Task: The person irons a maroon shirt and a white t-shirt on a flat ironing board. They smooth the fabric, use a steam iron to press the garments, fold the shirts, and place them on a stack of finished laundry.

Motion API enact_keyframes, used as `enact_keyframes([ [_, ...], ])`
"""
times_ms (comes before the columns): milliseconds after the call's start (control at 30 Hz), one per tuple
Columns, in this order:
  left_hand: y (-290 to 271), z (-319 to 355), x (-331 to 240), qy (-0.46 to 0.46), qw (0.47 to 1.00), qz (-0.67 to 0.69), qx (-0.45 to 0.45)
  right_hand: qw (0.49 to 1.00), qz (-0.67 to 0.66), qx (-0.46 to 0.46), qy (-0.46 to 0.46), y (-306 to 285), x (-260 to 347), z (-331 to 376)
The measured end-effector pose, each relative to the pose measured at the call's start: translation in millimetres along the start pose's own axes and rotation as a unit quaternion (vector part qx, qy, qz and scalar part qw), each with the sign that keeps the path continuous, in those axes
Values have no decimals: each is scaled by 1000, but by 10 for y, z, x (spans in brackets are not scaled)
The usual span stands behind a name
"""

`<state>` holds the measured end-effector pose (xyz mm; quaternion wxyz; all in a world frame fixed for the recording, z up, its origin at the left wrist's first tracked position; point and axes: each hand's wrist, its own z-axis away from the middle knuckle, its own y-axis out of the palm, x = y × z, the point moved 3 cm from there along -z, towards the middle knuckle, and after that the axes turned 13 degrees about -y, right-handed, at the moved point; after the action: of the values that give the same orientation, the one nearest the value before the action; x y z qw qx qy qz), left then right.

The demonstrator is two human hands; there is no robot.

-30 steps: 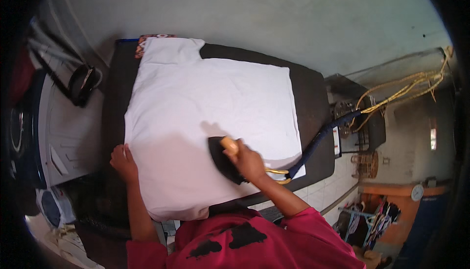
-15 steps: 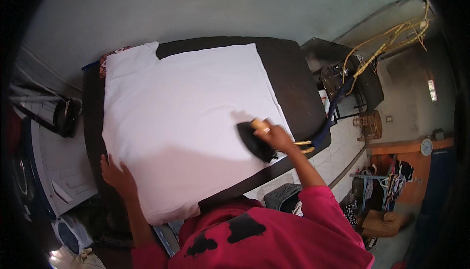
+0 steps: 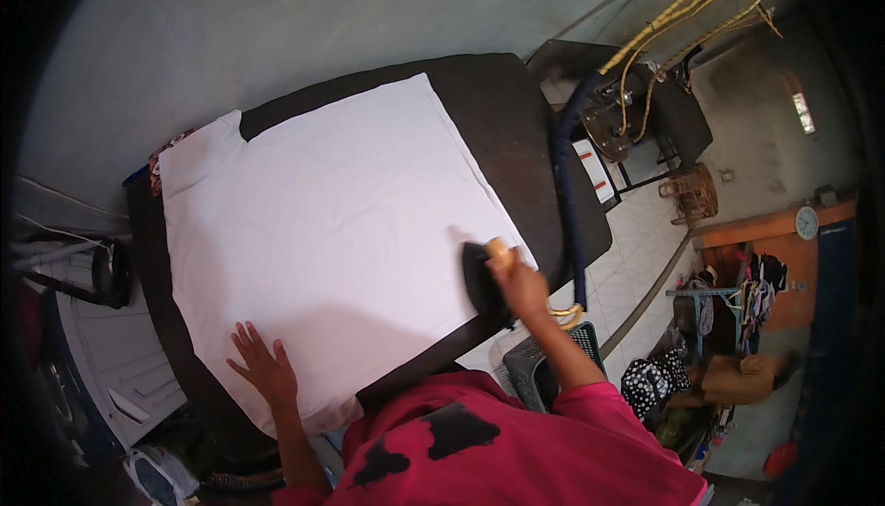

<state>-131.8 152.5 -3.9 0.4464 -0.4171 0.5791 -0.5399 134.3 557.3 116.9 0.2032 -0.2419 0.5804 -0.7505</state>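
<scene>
Iron [image 3: 479, 280] at the lower right corner of the white garment [image 3: 323, 229], partly over its edge. Right hand [image 3: 524, 287] closed around the iron's tan handle. Left hand [image 3: 267, 366] open, palm down, fingers spread on the garment's lower left part, grasping nothing. Garment spread mostly flat on the dark tabletop [image 3: 507, 137]; patterned cloth [image 3: 157, 174] pokes out at its upper left. Navy-sleeved cord [image 3: 567, 174] runs up past the tabletop's right end to yellow cords [image 3: 678, 13]. Dark basket [image 3: 525, 368] under the right forearm; hanging clothes [image 3: 761, 289] and round clock [image 3: 807, 222] far right.
</scene>
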Motion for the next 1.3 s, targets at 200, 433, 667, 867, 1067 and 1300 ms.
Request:
enact_keyframes([
  [200,-33,-25,90,-20,1000,14,-1,993,-54,-98,-29,-145,-658,-436],
  [433,-169,-137,595,-123,990,-62,-15,884,11,114,-454,-34,635,-290],
  [667,-144,-81,708,-126,991,-22,-33,902,11,17,-431,51,1777,-1328],
  [867,-110,-152,637,-122,992,-28,-33,959,-58,-91,-262,38,1696,-2452],
  [1067,3,-104,708,-132,988,-74,-35,944,-26,2,-329,79,1306,-1375],
  [1300,-29,-105,654,-134,985,-102,-23,986,16,-82,-143,-98,141,-1602],
])
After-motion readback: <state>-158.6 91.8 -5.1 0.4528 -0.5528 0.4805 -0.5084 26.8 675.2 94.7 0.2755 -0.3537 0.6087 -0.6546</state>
